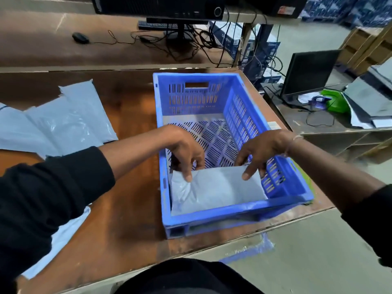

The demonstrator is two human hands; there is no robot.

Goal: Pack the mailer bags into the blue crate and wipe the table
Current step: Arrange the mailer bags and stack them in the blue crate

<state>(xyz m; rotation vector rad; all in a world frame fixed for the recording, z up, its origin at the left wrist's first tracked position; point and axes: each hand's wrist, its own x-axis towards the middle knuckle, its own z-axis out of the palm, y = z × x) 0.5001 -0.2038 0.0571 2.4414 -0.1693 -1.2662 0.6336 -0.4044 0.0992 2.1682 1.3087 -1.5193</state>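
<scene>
First mailer bag [216,187] in blue crate [233,205], left hand [186,151] and right hand [261,151] pinching its top corners; pile of mailer bags [63,122] waits on unwiped surface [131,187].

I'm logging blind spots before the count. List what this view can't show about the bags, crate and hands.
- Bag in the crate: lower edge hidden behind the near wall, head view.
- Bags on the table: cut off by the left edge and overlapping; count unclear.
- Another bag: mostly hidden under the left sleeve.
- Left hand and right hand: fingertips behind the bag unseen.
- Cloth: none visible.
</scene>
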